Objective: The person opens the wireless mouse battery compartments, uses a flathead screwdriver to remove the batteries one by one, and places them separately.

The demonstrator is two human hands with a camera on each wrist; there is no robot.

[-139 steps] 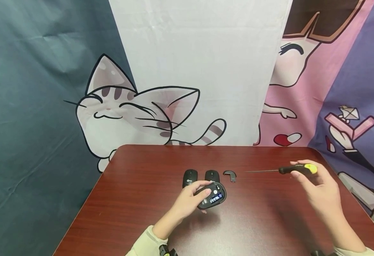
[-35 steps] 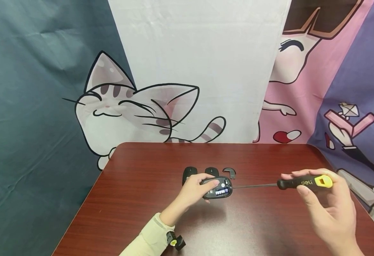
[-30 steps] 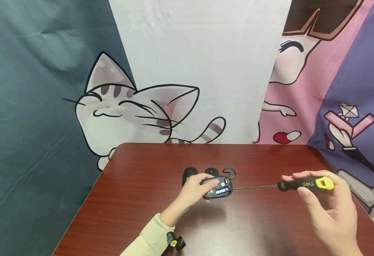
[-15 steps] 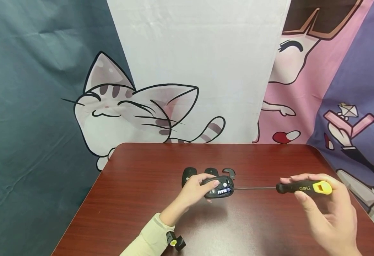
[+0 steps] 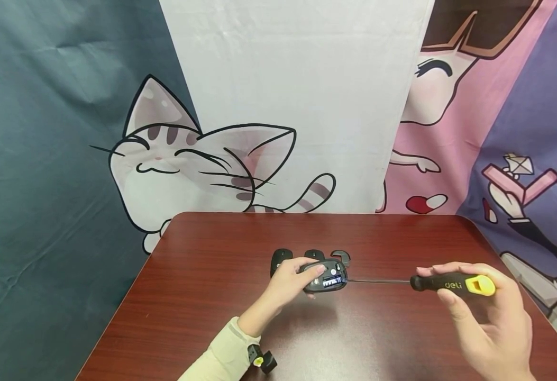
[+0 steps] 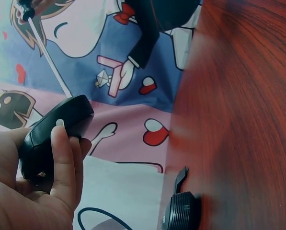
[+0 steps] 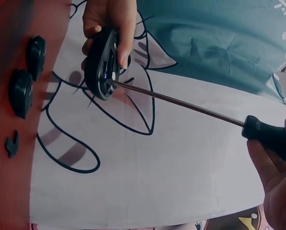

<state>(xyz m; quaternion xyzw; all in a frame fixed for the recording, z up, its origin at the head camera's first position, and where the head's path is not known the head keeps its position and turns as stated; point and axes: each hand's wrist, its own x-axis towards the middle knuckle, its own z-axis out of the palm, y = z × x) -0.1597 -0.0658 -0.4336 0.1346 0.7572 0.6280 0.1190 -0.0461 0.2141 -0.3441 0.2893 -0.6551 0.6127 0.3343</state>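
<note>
reddish-brown desk [image 5: 211,307] spreads beneath it all. my right grip [image 5: 492,317] holds the screwdriver [image 5: 454,284] by its handle; my left grip [image 5: 285,283] pinches the upturned mouse [image 5: 327,276], raised above the desk. behind it lie two other mice [image 5: 281,259] [image 5: 314,254], then the small cover [image 5: 340,253]. what has changed: the tip [image 7: 115,83], well apart from the mouse seconds ago, now seems to meet its uncovered end, beside the battery bay [image 5: 332,281]. i judge the tool work is under way, so both holds need steadiness.
</note>
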